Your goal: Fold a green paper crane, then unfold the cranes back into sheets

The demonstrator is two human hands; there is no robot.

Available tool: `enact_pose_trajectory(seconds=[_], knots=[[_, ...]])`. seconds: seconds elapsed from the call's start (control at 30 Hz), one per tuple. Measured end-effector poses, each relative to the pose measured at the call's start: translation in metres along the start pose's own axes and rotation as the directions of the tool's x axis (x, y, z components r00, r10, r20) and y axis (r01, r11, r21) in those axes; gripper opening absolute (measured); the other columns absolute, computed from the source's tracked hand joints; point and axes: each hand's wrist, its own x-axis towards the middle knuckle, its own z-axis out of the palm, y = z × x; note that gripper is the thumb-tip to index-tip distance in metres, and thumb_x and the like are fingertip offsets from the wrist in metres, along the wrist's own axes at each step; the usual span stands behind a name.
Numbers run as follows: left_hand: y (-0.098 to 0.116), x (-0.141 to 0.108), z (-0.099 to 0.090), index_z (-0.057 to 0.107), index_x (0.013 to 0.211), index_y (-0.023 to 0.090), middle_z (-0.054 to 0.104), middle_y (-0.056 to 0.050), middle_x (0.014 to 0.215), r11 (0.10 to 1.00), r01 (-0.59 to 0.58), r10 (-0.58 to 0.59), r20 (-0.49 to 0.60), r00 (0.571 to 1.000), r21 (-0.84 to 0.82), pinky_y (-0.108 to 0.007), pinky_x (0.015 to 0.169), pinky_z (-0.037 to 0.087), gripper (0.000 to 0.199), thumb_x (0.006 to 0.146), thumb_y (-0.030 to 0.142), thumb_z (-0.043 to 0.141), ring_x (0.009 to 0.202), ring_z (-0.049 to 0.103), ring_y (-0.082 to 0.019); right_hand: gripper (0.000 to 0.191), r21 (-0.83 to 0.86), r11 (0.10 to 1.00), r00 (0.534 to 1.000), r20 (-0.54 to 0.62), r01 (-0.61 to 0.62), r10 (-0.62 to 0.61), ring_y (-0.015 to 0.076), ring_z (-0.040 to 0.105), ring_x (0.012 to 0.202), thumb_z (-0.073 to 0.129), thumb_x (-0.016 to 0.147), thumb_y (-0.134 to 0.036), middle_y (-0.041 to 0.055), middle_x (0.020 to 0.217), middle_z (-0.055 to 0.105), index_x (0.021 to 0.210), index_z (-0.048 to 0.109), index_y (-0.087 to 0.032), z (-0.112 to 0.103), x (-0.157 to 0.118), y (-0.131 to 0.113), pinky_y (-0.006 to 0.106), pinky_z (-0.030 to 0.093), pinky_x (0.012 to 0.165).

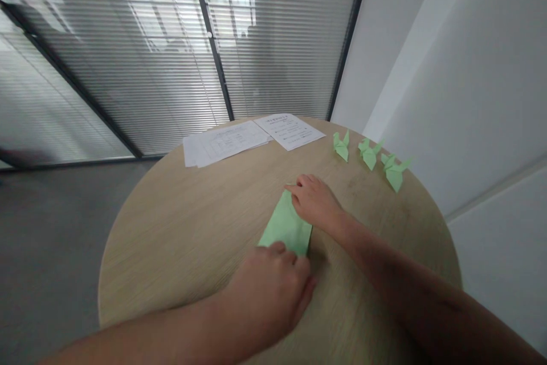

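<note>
A folded sheet of light green paper (287, 224) lies flat on the round wooden table in front of me, one end narrowing toward the far side. My left hand (273, 285) is closed over the near end of the paper, its knuckles up and its fingertips hidden. At the far tip, my right hand (315, 201) has its fingers curled and pressed on the paper, with the index finger pointing left along the edge. The hands cover both ends, so only the middle of the sheet shows.
Three green paper cranes (341, 147) stand in a row at the table's right far edge. White printed sheets (231, 142) lie along the back of the table (171, 222). Glass panels with blinds (282, 57) rise behind it, and a white wall (482, 97) stands at right.
</note>
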Motion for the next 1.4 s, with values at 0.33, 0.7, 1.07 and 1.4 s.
enact_pose_trajectory(seconds=[0.33, 0.7, 1.07, 1.4], knots=[[-0.091, 0.04, 0.017, 0.069, 0.123, 0.02, 0.071, -0.012, 0.122, 0.972, 0.234, -0.235, -0.193, 0.953, -0.028, -0.046, 0.101, 0.052, 0.034, 0.092, 0.033, 0.066, 0.115, 0.063, -0.03, 0.042, 0.06, 0.989, 0.991, -0.021, -0.134, 0.135, 0.0304, 0.06, 0.117, 0.066, 0.095, -0.039, 0.0164, 0.122, 0.066, 0.131, 0.066, -0.018, -0.008, -0.018, 0.044, 0.046, 0.045, 0.104], [-0.108, 0.041, 0.022, 0.067, 0.129, 0.022, 0.068, -0.011, 0.13, 0.975, 0.206, -0.218, -0.197, 0.956, -0.081, -0.045, 0.106, 0.047, 0.037, 0.097, 0.037, 0.06, 0.119, 0.061, -0.028, 0.06, 0.312, 0.926, 0.963, 0.098, 0.211, -0.253, 0.0317, 0.05, 0.139, 0.072, 0.09, -0.039, 0.0155, 0.15, 0.054, 0.146, 0.058, -0.024, -0.003, -0.025, 0.04, 0.051, 0.039, 0.116], [-0.128, 0.048, 0.025, 0.06, 0.138, 0.016, 0.068, -0.013, 0.132, 0.905, 0.319, -0.392, -0.257, 0.883, -0.283, -0.048, 0.11, 0.044, 0.054, 0.086, 0.033, 0.068, 0.125, 0.059, -0.031, 0.072, 0.391, 0.896, 0.965, 0.066, 0.209, -0.254, 0.0278, 0.058, 0.117, 0.078, 0.081, -0.025, 0.0114, 0.129, 0.061, 0.149, 0.053, -0.024, -0.025, -0.021, 0.03, 0.042, 0.045, 0.105], [-0.158, 0.05, 0.018, 0.068, 0.11, 0.02, 0.067, -0.002, 0.093, 0.43, -0.02, -0.64, -0.321, 0.698, -0.903, -0.029, 0.067, 0.05, 0.034, 0.078, 0.032, 0.072, 0.075, 0.063, -0.015, 0.072, 0.777, 0.599, 0.946, -0.013, -0.194, 0.323, 0.0286, 0.069, 0.103, 0.066, 0.092, -0.037, 0.013, 0.118, 0.068, 0.157, 0.038, -0.024, -0.007, -0.007, 0.05, 0.046, 0.059, 0.088]])
